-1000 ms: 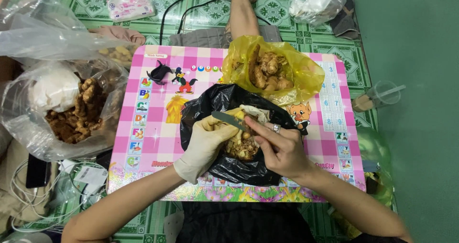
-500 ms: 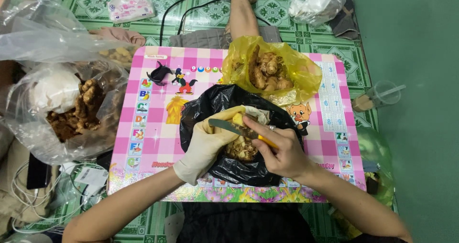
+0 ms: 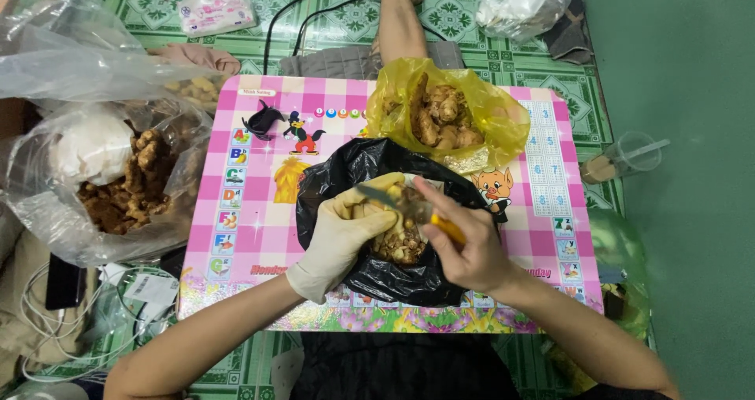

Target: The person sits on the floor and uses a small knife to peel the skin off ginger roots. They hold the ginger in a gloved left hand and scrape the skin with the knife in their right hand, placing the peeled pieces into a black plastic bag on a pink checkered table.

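My left hand (image 3: 344, 233), in a cream rubber glove, grips a knobbly piece of ginger root (image 3: 393, 231) over an open black plastic bag (image 3: 393, 278). My bare right hand (image 3: 464, 247) holds a small knife with a yellow handle (image 3: 447, 228); its blade (image 3: 377, 196) lies across the ginger near the gloved fingers. Peel scraps lie inside the black bag. Behind it, a yellow bag (image 3: 503, 117) holds several ginger pieces (image 3: 440, 121).
A low pink checked table (image 3: 252, 235) carries both bags. A large clear bag (image 3: 102, 188) of ginger and something white sits at the left. Cables, a phone, a person's leg (image 3: 397, 14), a plastic cup (image 3: 629, 154) and other bags lie on the green patterned floor.
The right hand has drawn the knife down and to the right across the ginger, the blade now lower over the piece. The gloved left hand has stayed in place.
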